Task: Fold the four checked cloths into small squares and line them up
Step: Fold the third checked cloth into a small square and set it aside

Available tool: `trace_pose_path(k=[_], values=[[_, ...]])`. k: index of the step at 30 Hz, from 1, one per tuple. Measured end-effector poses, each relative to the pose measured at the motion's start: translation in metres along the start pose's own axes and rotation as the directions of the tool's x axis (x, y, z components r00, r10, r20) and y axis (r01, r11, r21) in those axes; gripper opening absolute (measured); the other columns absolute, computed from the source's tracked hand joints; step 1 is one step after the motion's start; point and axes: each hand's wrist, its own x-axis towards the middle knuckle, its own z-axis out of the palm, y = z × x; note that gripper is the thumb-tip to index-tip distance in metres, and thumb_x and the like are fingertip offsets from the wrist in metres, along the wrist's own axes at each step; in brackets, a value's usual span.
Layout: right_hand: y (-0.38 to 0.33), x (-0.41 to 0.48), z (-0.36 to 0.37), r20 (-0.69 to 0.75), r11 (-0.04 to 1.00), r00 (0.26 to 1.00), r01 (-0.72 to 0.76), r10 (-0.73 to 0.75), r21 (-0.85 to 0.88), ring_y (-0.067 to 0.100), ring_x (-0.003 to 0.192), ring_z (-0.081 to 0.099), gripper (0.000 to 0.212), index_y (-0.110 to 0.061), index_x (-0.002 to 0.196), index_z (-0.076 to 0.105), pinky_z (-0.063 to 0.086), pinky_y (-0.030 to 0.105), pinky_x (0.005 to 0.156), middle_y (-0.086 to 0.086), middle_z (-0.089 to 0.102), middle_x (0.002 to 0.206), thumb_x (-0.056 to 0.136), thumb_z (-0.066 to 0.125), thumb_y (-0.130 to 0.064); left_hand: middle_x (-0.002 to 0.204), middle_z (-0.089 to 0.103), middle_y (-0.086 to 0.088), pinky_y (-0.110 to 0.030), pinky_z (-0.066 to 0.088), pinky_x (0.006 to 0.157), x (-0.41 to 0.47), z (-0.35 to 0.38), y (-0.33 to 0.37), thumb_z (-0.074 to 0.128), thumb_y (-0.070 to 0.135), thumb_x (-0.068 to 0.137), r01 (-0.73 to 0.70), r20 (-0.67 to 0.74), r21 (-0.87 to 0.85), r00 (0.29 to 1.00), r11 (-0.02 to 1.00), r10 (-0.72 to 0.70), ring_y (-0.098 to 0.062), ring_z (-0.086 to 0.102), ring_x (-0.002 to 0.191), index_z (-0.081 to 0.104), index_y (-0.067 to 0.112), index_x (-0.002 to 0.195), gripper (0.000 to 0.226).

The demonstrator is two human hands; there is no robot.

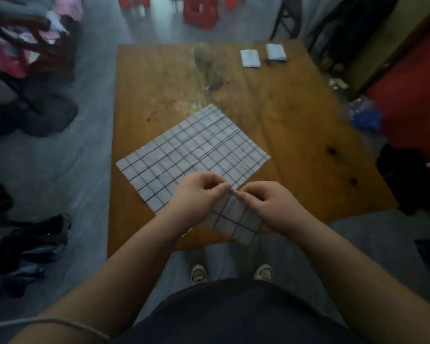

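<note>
Head view: left hand [196, 194] and right hand [271, 207] pinch a folded cloth [236, 224] over the table's [296, 145] near edge. An open cloth [194, 152] lies just beyond, and two squares [250, 58] [276, 52] sit near the far right corner, bare wood between.

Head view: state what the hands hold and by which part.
Both the left hand and right hand pinch the small folded white checked cloth at its top corner.

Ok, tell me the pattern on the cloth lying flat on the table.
Pale cloth with a dark grid of checks; head view.
</note>
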Motion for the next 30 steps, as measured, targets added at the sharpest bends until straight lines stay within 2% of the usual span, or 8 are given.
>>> trace_pose_path(k=[6, 8, 11, 16, 19, 22, 26, 30], values=[[0.05, -0.057, -0.045, -0.219, 0.966, 0.961, -0.118, 0.17, 0.229, 0.001, 0.081, 0.068, 0.017, -0.029, 0.088, 0.074, 0.052, 0.016, 0.068, -0.014, 0.073, 0.084, 0.099, 0.061, -0.027, 0.093, 0.069, 0.009, -0.04, 0.055, 0.085, 0.028, 0.041, 0.043, 0.065, 0.035, 0.094, -0.08, 0.103, 0.098, 0.992, 0.992, 0.07, -0.012, 0.064, 0.092, 0.071, 0.03, 0.09, 0.009], [0.067, -0.08, -0.058, -0.274, 0.956, 0.939, -0.136, 0.208, 0.259, -0.002, 0.082, 0.067, 0.016, -0.031, 0.091, 0.075, 0.05, 0.011, 0.067, -0.015, 0.074, 0.084, 0.099, 0.062, -0.027, 0.092, 0.07, 0.009, -0.038, 0.056, 0.082, 0.035, 0.065, 0.06, 0.065, 0.035, 0.094, -0.13, 0.168, 0.142, 0.98, 0.981, 0.105, -0.01, 0.065, 0.091, 0.072, 0.03, 0.09, 0.009], [0.098, -0.117, -0.079, -0.305, 0.942, 0.911, -0.194, 0.277, 0.274, -0.007, 0.088, 0.065, 0.014, -0.032, 0.099, 0.075, 0.05, 0.016, 0.072, -0.017, 0.073, 0.091, 0.099, 0.061, -0.033, 0.086, 0.07, 0.011, -0.027, 0.05, 0.073, 0.039, 0.119, 0.084, 0.067, 0.033, 0.094, -0.229, 0.256, 0.204, 0.951, 0.952, 0.174, -0.004, 0.063, 0.086, 0.071, 0.031, 0.086, 0.009], [0.158, -0.189, -0.122, -0.389, 0.942, 0.871, -0.204, 0.299, 0.267, -0.003, 0.087, 0.066, 0.02, -0.032, 0.098, 0.075, 0.049, 0.022, 0.071, -0.016, 0.073, 0.091, 0.1, 0.057, -0.041, 0.065, 0.066, 0.023, -0.009, 0.041, 0.06, 0.026, 0.242, 0.121, 0.075, 0.029, 0.088, -0.42, 0.484, 0.25, 0.834, 0.872, 0.263, 0.007, 0.058, 0.064, 0.068, 0.034, 0.071, 0.019], [0.203, -0.241, -0.148, -0.424, 0.929, 0.843, -0.214, 0.332, 0.301, 0.014, 0.076, 0.066, 0.035, -0.021, 0.089, 0.074, 0.051, 0.042, 0.07, -0.001, 0.072, 0.08, 0.097, 0.056, -0.05, 0.066, 0.067, 0.013, -0.01, 0.042, 0.061, 0.006, 0.325, 0.145, 0.076, 0.024, 0.087, -0.492, 0.592, 0.232, 0.756, 0.839, 0.28, 0.006, 0.058, 0.062, 0.07, 0.031, 0.074, 0.017], [0.251, -0.297, -0.176, -0.44, 0.918, 0.818, -0.25, 0.37, 0.307, 0.014, 0.059, 0.055, 0.05, -0.014, 0.078, 0.068, 0.045, 0.042, 0.06, -0.001, 0.061, 0.064, 0.091, 0.051, -0.06, 0.069, 0.069, 0.01, -0.015, 0.044, 0.063, -0.009, 0.406, 0.166, 0.076, 0.024, 0.087, -0.516, 0.629, 0.22, 0.723, 0.828, 0.283, 0.004, 0.058, 0.064, 0.074, 0.025, 0.078, 0.009], [0.312, -0.376, -0.212, -0.5, 0.886, 0.737, -0.321, 0.455, 0.334, 0.006, 0.054, 0.046, 0.041, -0.016, 0.068, 0.061, 0.035, 0.033, 0.055, -0.007, 0.05, 0.058, 0.101, 0.056, -0.039, 0.07, 0.066, 0.012, -0.018, 0.042, 0.063, -0.029, 0.51, 0.192, 0.074, 0.028, 0.09, -0.582, 0.696, 0.206, 0.652, 0.787, 0.301, 0.005, 0.057, 0.064, 0.072, 0.029, 0.081, 0.009], [0.355, -0.445, -0.239, -0.527, 0.845, 0.661, -0.417, 0.535, 0.335, 0.02, 0.074, 0.063, 0.03, -0.02, 0.081, 0.071, 0.048, 0.041, 0.069, 0.001, 0.069, 0.075, 0.102, 0.055, -0.035, 0.078, 0.069, 0.01, -0.018, 0.044, 0.065, -0.033, 0.583, 0.228, 0.069, 0.032, 0.093, -0.645, 0.738, 0.21, 0.598, 0.735, 0.314, -0.002, 0.063, 0.075, 0.073, 0.029, 0.088, 0.006]])
